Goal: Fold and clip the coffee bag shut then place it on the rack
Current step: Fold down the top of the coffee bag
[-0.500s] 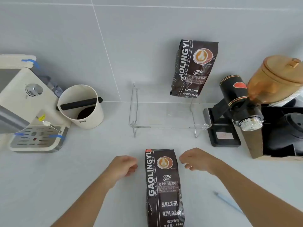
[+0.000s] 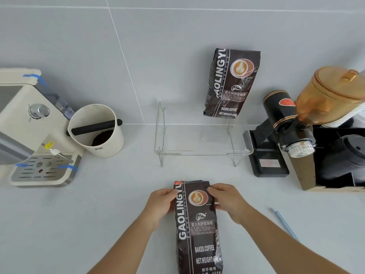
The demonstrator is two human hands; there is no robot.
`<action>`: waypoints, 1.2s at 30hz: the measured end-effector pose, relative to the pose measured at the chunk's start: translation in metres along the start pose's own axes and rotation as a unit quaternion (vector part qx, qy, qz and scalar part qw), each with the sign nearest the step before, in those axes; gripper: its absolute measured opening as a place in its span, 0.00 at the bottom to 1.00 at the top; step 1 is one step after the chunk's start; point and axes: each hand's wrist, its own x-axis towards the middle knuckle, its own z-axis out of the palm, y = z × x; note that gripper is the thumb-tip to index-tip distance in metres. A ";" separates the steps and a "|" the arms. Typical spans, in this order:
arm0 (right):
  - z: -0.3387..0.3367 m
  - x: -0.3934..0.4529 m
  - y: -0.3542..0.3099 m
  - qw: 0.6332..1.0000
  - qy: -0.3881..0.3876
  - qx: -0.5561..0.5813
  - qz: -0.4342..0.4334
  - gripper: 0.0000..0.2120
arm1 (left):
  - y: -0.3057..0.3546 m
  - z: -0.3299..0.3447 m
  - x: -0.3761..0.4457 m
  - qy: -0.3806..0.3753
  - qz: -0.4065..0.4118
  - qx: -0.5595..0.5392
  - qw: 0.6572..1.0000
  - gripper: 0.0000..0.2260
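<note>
A dark brown coffee bag (image 2: 198, 230) lies flat on the white counter in front of me, its top end pointing away. My left hand (image 2: 161, 204) grips the bag's upper left edge. My right hand (image 2: 227, 200) grips its upper right edge, fingers over the top corner. A clear acrylic rack (image 2: 201, 153) stands behind the bag near the wall. A second, matching coffee bag (image 2: 231, 82) stands upright at the rack's back right. A thin light-blue clip stick (image 2: 284, 224) lies on the counter to the right of my right forearm.
A cream espresso machine (image 2: 29, 131) stands at the left, with a cream knock box (image 2: 96, 131) beside it. A black grinder with an amber hopper (image 2: 292, 123) and a black box (image 2: 339, 155) stand at the right.
Both hands have moved inward from beside the bag and have taken hold of its top corners. The bag has not shifted noticeably.
</note>
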 end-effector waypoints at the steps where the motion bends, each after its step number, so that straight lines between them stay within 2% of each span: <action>1: 0.001 -0.002 -0.001 1.000 0.003 0.003 -0.001 0.08 | 0.000 0.000 -0.001 0.000 0.002 -0.007 1.000 0.08; 8: 0.011 -0.021 -0.008 0.998 0.035 0.004 -0.048 0.15 | 0.003 -0.001 -0.023 0.000 0.026 -0.057 0.998 0.07; 19: 0.011 -0.082 -0.009 0.985 0.054 0.038 -0.156 0.12 | 0.006 0.001 -0.070 -0.026 0.122 -0.129 0.984 0.07; 26: 0.007 -0.115 -0.021 0.976 0.050 0.056 -0.205 0.13 | 0.012 0.000 -0.093 -0.040 0.195 -0.138 0.970 0.05; 36: 0.001 -0.138 -0.028 0.958 0.057 0.069 -0.273 0.11 | 0.026 0.000 -0.108 -0.055 0.298 -0.093 0.948 0.07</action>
